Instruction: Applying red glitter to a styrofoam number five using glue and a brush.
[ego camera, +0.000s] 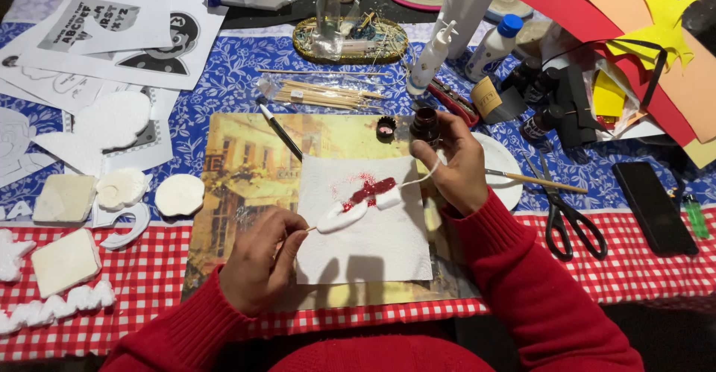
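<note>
My left hand (261, 264) pinches a thin wooden stick with a white foam shape (339, 217) on its tip. The shape lies over a white paper napkin (373, 249), and red glitter (371, 190) covers its upper end and part of the napkin. My right hand (459, 167) holds a small dark jar (425, 124) just above the napkin's top right corner, with a thin white strip running from that hand to the foam. The jar's lid (385, 129) lies open beside it. The napkin rests on a picture placemat (239, 186).
Black scissors (567, 219), a paintbrush (533, 181) across a white plate and a black phone (654, 206) lie at the right. A bag of wooden sticks (321, 95) and glue bottles (431, 57) stand behind. White foam pieces (67, 197) and printed sheets fill the left; coloured sheets (634, 21) are piled at the top right.
</note>
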